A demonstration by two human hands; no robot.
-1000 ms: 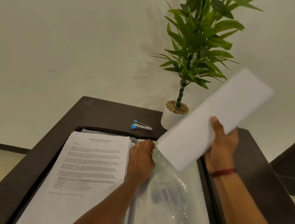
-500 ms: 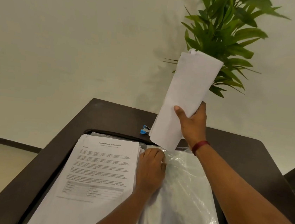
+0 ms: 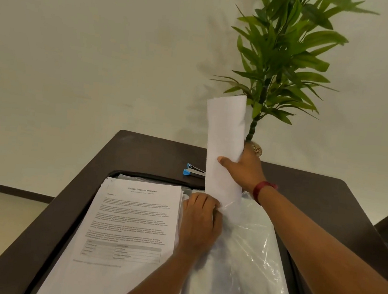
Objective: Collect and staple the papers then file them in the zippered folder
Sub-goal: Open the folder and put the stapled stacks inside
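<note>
Right hand [image 3: 245,172]: closed round a bundle of papers [image 3: 225,138], thumb across the near face, fingers behind, gripping in the lower half. The bundle stands almost upright and is curled lengthwise into a loose trough. Directly below the grip, its lower end meets the mouth of a plastic sleeve [image 3: 242,261]; whether it has entered the sleeve cannot be confirmed. Just below and to the left of the grip, the left hand [image 3: 200,222] has its fingers curled at the sleeve's upper edge and appears to pinch the film to hold the mouth open. The sleeve lies in the right half of an open folder [image 3: 151,177]; a printed stack [image 3: 131,224] fills the left half, beside the left hand. Beyond the grip to the left, a stapler [image 3: 194,171] rests on the table [image 3: 139,148]; a plant [image 3: 282,60] rises behind. Assessment: the papers are light and limp and will buckle if pushed from the top, so a hold low down, near the entering edge, is sound. The film looks thin, slippery and clinging; corners may catch on it.
</note>
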